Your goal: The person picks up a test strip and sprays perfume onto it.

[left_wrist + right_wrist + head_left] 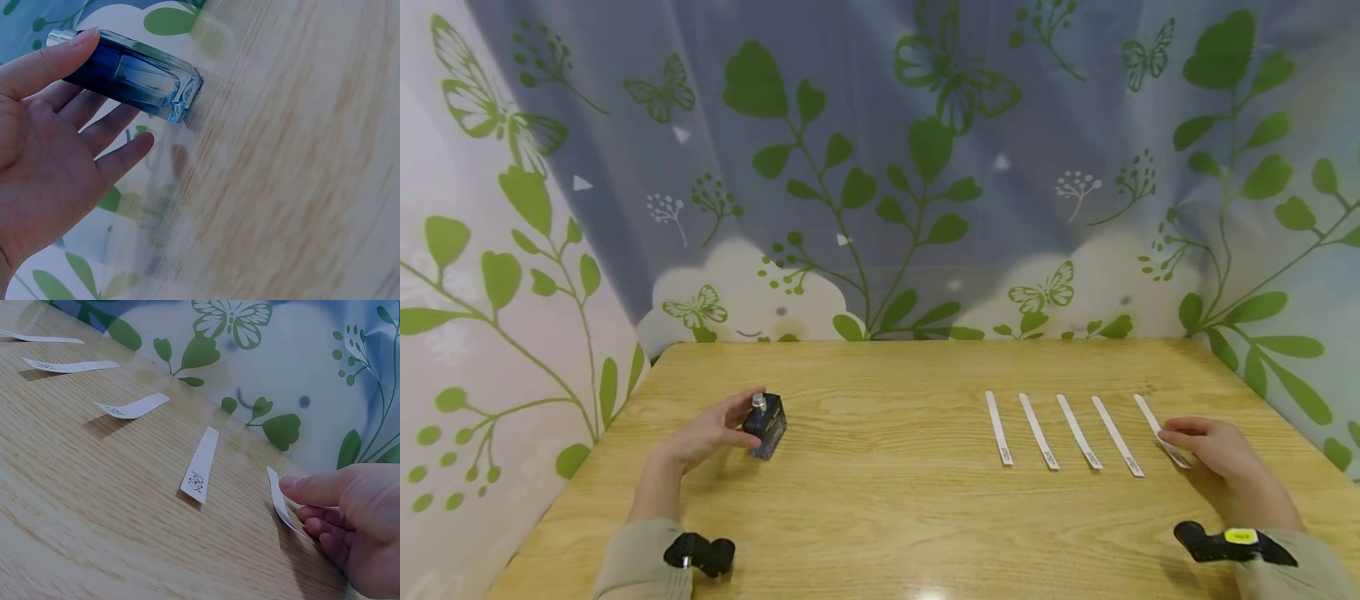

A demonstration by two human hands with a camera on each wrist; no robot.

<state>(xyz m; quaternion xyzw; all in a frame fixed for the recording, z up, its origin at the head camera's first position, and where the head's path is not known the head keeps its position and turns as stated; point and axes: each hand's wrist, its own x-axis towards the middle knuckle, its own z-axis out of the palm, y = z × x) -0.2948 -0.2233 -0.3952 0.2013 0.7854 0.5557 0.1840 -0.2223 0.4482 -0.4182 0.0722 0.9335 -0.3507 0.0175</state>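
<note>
At the left of the table, my left hand (703,437) holds a dark blue glass perfume bottle (767,425) with a silver sprayer neck. In the left wrist view, the thumb lies over the upper part of the bottle (134,75), while the lower fingers stay loosely extended. Over at the right, my right hand (1228,454) pinches the edge of the outermost white paper strip (1148,410). The right wrist view has the thumb against this strip (278,503), with the other fingers curled behind; the exact fingertip contact is partly hidden.
Several more white paper strips (1077,432) lie spaced in a row left of my right hand, each printed at its near end. The wooden table (880,500) meets a leaf-and-butterfly patterned curtain (850,208) at the back and sides.
</note>
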